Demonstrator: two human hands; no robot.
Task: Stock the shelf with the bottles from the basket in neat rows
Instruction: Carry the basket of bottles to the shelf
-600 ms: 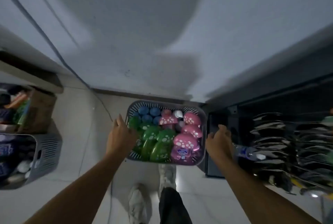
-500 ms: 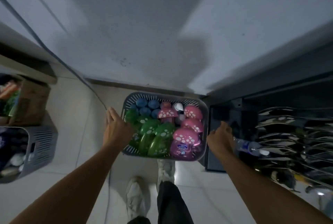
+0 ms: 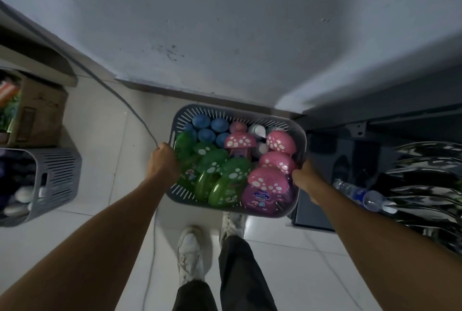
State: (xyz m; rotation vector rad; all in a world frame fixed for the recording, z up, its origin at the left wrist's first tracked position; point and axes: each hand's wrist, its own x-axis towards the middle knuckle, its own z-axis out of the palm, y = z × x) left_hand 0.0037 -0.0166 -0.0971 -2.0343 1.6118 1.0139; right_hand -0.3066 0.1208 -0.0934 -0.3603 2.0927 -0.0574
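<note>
A grey slotted basket sits in front of my feet by the wall. It is packed with green bottles with spotted mushroom caps, pink-capped bottles, several blue-capped bottles and white-capped ones at the back. My left hand grips the basket's left rim with curled fingers. My right hand grips its right rim.
A second grey basket and a cardboard box stand at the left. A dark rack with shiny stacked ware and a clear plastic bottle is at the right. A cable runs along the tiled floor.
Both hands moved in from beside the basket and closed on its left and right rims. The view came closer to the basket.
</note>
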